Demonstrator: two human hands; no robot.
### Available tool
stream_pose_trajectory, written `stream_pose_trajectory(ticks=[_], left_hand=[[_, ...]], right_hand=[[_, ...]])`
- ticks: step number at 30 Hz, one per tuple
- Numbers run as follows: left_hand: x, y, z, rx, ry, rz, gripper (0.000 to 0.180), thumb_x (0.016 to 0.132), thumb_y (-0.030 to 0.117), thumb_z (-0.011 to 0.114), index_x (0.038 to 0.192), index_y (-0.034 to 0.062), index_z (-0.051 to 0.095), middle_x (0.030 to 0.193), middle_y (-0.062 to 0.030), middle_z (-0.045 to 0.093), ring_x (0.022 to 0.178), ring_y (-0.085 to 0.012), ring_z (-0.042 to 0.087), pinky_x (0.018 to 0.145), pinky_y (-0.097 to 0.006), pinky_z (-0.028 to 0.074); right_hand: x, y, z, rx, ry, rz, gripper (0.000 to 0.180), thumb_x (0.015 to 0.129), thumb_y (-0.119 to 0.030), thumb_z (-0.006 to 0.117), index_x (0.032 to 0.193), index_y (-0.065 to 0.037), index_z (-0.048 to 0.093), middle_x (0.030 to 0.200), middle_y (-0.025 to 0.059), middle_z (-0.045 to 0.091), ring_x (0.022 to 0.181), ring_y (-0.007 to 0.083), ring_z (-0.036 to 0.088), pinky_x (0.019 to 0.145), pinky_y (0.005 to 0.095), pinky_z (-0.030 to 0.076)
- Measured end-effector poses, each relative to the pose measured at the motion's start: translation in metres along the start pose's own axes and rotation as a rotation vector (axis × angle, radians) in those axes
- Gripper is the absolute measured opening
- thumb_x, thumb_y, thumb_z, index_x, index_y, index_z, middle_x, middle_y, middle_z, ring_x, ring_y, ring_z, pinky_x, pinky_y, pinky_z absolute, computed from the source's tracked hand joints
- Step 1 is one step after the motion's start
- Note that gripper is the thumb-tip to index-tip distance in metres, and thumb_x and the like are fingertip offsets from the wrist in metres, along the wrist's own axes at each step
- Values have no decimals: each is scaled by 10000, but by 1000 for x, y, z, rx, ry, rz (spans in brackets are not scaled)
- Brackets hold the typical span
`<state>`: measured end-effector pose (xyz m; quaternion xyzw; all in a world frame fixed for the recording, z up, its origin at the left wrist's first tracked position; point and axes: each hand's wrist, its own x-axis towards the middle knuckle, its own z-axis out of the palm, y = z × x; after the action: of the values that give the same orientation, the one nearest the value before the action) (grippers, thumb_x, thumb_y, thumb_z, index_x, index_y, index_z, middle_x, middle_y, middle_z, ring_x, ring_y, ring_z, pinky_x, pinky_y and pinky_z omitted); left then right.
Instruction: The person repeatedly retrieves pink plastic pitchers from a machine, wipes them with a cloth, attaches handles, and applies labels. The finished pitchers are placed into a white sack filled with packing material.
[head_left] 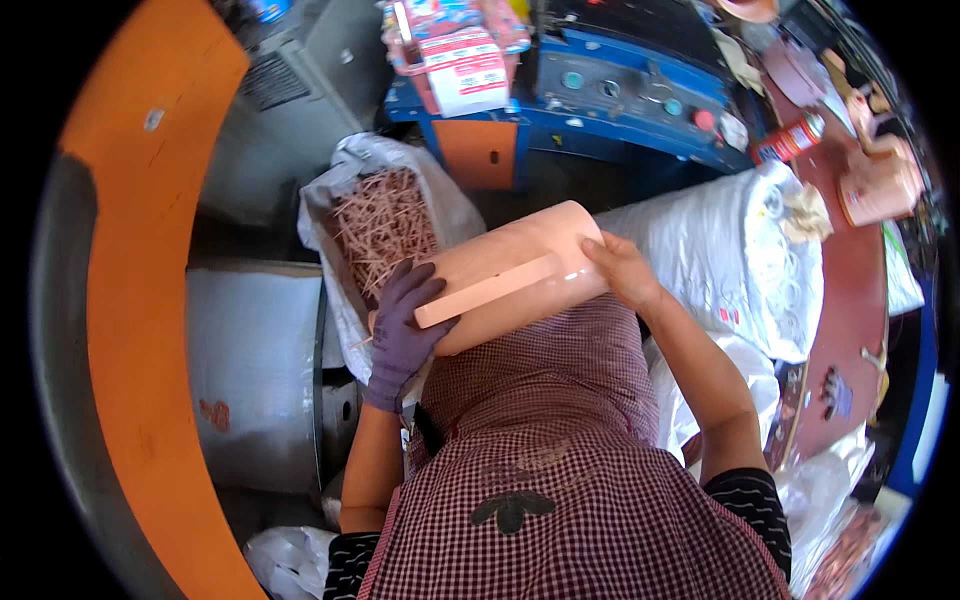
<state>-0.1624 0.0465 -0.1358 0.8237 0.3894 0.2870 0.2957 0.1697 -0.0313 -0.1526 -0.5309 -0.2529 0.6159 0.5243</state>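
Cluttered workshop floor surrounds us. We hold a pink plastic jug point(515, 275) on its side against our checked apron point(560, 430): our gloved left hand point(405, 325) grips its handle end, our bare right hand point(622, 270) clasps its base. Just beyond, a white sack point(345, 190) holds thin pink sticks point(385, 225).

This looks like a workshop. There is a big blue machine point(620, 95) with buttons. Full white sacks point(720, 260) sit around it.
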Motion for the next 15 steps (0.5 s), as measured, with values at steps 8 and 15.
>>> stream_pose_trajectory(ticks=[8, 15], left_hand=[[6, 25, 9, 99, -69, 90, 322, 703, 72, 763, 1003, 32, 656, 1275, -129, 595, 1315, -370, 442, 1093, -461, 354], [15, 27, 21, -49, -115, 10, 342, 678, 59, 768, 1001, 43, 656, 1286, -139, 577, 1312, -395, 428, 1087, -484, 351]], right_hand=[[-39, -33, -92, -661, 605, -455, 234, 935, -185, 609, 1087, -11, 644, 837, 135, 668, 746, 170, 620, 712, 323, 511], [-77, -103, -286, -1063, 1348, -625, 166, 859, -107, 597, 981, -34, 683, 964, 203, 669, 906, 374, 648, 804, 425, 519]])
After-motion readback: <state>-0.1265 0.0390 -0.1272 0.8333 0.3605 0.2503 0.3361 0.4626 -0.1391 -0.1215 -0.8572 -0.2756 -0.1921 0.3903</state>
